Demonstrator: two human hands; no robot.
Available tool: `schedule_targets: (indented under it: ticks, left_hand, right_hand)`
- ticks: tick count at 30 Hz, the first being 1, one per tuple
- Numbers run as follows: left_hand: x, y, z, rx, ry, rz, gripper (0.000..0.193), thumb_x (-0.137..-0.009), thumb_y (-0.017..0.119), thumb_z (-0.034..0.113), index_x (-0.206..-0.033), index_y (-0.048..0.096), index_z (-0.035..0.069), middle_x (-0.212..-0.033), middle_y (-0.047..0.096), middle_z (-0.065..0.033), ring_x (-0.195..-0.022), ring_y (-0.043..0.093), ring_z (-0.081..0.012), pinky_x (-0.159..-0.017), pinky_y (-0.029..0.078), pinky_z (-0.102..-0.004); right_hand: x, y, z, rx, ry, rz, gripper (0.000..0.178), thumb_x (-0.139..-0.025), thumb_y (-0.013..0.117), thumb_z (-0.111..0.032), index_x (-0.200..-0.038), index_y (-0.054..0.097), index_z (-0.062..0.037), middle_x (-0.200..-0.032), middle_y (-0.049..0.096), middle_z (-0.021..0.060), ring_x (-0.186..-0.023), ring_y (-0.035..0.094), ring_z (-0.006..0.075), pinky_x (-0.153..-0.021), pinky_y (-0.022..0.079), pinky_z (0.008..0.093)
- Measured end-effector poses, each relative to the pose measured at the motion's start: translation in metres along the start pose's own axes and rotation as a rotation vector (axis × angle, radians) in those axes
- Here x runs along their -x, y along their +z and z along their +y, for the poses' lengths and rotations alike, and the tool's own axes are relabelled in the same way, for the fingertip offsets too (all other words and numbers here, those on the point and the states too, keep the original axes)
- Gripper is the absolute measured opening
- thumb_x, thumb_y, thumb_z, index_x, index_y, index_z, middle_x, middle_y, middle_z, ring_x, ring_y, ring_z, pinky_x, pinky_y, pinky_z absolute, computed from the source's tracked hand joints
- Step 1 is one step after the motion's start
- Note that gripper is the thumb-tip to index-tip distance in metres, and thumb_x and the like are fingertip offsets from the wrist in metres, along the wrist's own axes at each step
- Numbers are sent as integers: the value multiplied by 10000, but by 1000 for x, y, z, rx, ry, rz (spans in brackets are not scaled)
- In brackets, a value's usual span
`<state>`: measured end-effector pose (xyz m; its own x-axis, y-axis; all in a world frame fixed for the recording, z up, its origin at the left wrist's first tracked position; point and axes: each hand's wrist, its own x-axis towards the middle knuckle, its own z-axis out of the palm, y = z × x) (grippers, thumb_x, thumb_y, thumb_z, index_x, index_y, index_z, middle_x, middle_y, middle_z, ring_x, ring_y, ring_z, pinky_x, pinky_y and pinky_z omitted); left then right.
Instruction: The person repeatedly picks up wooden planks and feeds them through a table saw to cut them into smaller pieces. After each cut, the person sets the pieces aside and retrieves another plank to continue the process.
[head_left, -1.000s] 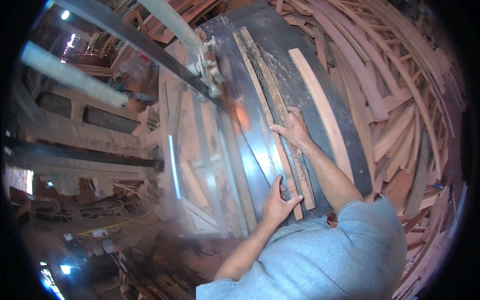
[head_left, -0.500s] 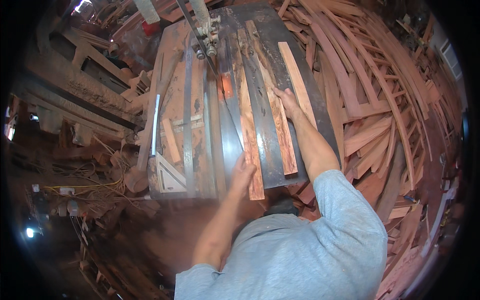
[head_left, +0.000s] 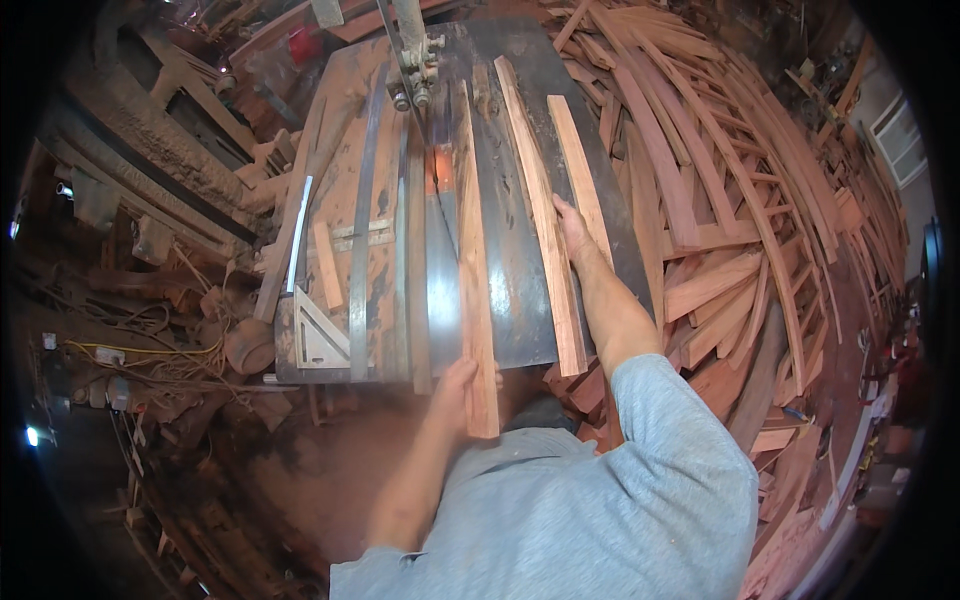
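— Three long wooden strips lie lengthwise on the saw's metal counter (head_left: 520,300). What sits furthest left?

— At nine o'clock, a metal square (head_left: 318,340) near the counter's near-left corner, with a small wood offcut (head_left: 326,264) above it.

— And the left hand (head_left: 458,388)?

— At six o'clock it is closed around the near end of the first strip (head_left: 474,290), which overhangs the counter's near edge. The strip's far end reaches twelve o'clock, just beside the blade guide (head_left: 415,75).

— The right hand (head_left: 573,232)?

— Toward two o'clock, fingers spread and flat, pressing on the second strip (head_left: 545,230) and touching the third strip (head_left: 580,180) beside it.

— Further right?

— At three o'clock, a big heap of curved wood pieces (head_left: 740,210).
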<state>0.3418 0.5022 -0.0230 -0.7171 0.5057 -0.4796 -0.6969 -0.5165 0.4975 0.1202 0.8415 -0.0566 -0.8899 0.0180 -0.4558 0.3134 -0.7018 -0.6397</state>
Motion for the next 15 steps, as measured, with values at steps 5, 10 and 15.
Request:
schedule_targets:
  ticks: [5,10,15]
  left_hand:
    - [8,-17,-10,-103,3,25,402,-1013,652,239,-1344,562,28,-969,690,-99,-783,717,-190,-684,631,-317]
    - [11,-9,-1,-229,1,68,580,-937,770,287,-1410,543,40,-921,658,-39,-724,673,-141,-666,617,-295]
    - [17,-1,-1,-322,7,163,565,-909,802,251,-1365,543,43,-910,647,-29,-750,666,-137,-655,611,-295]
  right_hand:
    - [0,11,11,196,-184,107,1103,-893,783,-526,-1588,184,86,-1377,588,214,-1148,653,265,-874,590,376]
    - [-28,11,30,473,-314,215,1124,-849,860,-461,-1519,240,196,-1329,600,220,-1189,610,239,-947,537,352]
    - [-18,28,29,642,-360,261,798,-843,872,-436,-1255,505,141,-1054,650,128,-943,652,185,-786,547,312]
